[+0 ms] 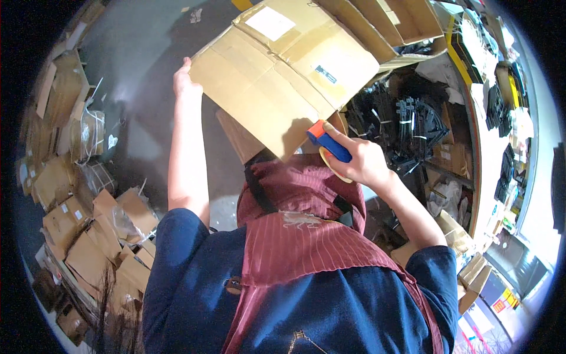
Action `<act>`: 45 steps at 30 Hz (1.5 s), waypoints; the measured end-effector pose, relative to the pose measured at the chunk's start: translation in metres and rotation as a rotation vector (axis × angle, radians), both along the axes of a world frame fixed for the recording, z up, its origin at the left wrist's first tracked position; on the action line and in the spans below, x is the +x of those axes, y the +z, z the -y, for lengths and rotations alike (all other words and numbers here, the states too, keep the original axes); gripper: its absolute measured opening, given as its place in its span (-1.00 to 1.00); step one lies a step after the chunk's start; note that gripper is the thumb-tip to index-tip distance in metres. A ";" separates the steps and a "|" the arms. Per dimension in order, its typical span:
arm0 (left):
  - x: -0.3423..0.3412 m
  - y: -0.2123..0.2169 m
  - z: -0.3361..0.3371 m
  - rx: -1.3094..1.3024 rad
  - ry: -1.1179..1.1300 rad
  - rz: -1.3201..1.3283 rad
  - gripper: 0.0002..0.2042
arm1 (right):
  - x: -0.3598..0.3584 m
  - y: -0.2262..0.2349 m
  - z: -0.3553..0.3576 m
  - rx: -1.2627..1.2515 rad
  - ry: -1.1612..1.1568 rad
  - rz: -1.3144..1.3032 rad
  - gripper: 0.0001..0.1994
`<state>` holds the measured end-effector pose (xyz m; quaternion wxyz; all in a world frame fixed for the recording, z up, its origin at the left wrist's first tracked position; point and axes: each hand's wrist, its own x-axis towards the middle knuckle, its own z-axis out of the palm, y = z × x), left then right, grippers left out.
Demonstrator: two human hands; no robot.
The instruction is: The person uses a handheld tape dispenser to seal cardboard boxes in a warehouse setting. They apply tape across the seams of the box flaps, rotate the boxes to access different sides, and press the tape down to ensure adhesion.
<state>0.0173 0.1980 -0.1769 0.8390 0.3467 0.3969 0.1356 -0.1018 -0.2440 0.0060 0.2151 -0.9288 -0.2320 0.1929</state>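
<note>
A light, stiff cardboard box [283, 71] is steadied at its far-left edge by the left hand [186, 82], fingers curled, while the right hand [359, 162] grips a blue-and-orange tape dispenser [328, 143] at its near flap.

a large brown cardboard box [283, 71] is tilted at the top centre, with a white rectangular label [270, 23] near its upper flap and a small dark sticker [325, 74] on its side. more open brown cartons [407, 20] stand behind it at the upper right. flattened brown boxes [88, 236] lie piled on the floor at the left.
</note>
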 end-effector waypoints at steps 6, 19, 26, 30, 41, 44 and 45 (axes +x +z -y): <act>0.001 0.006 0.001 0.008 0.008 -0.076 -0.64 | -0.003 -0.009 0.004 -0.021 -0.028 0.052 -0.38; 0.002 0.005 0.001 -0.033 0.027 0.010 -0.64 | -0.006 -0.043 0.003 0.002 0.015 0.098 -0.36; -0.041 -0.040 0.028 -0.325 0.278 0.314 -0.56 | -0.013 -0.061 -0.005 0.022 -0.003 0.196 -0.34; -0.117 -0.009 0.133 -0.433 -0.219 0.332 -0.45 | -0.012 -0.058 0.001 -0.011 -0.026 0.117 -0.35; -0.210 -0.026 0.230 -0.806 -0.721 0.217 -0.46 | -0.003 -0.013 -0.020 -0.156 0.152 -0.134 -0.54; -0.215 -0.062 0.239 -1.285 -0.797 0.228 -0.49 | -0.006 -0.018 -0.031 -0.285 0.176 -0.052 -0.45; -0.216 -0.074 0.243 -1.366 -0.816 0.194 -0.49 | -0.003 -0.020 -0.037 -0.412 0.187 -0.076 -0.46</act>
